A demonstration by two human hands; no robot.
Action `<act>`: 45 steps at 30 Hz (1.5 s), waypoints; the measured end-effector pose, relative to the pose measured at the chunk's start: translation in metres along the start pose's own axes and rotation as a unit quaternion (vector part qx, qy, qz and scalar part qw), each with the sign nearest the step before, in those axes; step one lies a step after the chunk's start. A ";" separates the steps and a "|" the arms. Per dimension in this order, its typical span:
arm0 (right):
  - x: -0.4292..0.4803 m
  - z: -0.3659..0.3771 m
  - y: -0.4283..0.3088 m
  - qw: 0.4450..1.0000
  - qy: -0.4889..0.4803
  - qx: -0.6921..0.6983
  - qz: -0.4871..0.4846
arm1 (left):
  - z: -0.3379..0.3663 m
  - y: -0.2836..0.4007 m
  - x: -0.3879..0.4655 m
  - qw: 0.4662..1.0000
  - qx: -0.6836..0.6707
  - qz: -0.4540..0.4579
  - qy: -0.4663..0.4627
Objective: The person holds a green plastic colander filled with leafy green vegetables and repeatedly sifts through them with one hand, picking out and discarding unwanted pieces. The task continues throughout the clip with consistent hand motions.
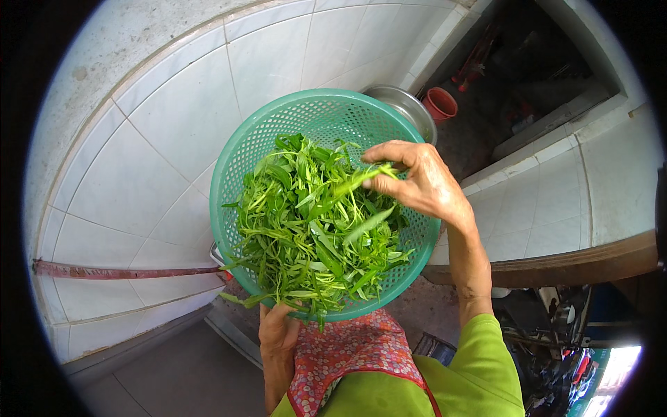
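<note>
A round green plastic colander [333,97] fills the middle of the view, heaped with leafy green vegetables [307,219] that have long narrow leaves. At its near rim, my left hand [280,326] grips the edge, with the fingers partly hidden under the basket and stray leaves. Over the right side of the heap is my right hand [417,177], pinching a green stem [359,180] between thumb and fingers. The stem and a leaf beneath it look slightly blurred.
Behind the colander's far right rim sits a metal basin [404,101], beside a red plastic bucket [441,103] near a dark doorway. White wall tiles [177,156] curve along the left. A wooden edge [573,265] runs at the right, with cluttered utensils below it.
</note>
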State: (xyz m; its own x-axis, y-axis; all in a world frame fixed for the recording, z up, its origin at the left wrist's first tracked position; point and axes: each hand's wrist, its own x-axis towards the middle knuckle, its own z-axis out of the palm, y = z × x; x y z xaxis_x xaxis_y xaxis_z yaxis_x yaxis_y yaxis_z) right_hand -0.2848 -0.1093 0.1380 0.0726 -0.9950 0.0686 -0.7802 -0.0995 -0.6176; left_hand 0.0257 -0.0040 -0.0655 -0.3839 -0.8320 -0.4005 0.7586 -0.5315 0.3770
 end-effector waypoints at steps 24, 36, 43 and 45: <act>0.040 0.055 0.091 0.933 -0.251 0.251 0.063 | 0.011 -0.009 -0.008 0.996 0.064 0.032 0.049; 0.037 0.027 0.089 0.973 -0.116 0.163 0.117 | -0.009 -0.012 -0.010 0.999 0.041 0.024 0.026; 0.030 0.010 0.069 0.993 -0.106 0.008 0.052 | -0.015 -0.011 -0.013 0.997 0.053 0.033 0.042; 0.022 0.003 0.054 0.993 -0.074 -0.079 0.047 | -0.019 -0.010 -0.014 0.995 0.073 0.034 0.062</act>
State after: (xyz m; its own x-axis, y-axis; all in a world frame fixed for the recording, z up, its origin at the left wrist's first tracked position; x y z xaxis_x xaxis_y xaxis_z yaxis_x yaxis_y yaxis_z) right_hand -0.3233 -0.1363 0.1040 0.0753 -0.9914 -0.1068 -0.8749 -0.0142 -0.4841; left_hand 0.0336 0.0163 -0.0794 -0.2602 -0.8453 -0.4666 0.6930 -0.5000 0.5194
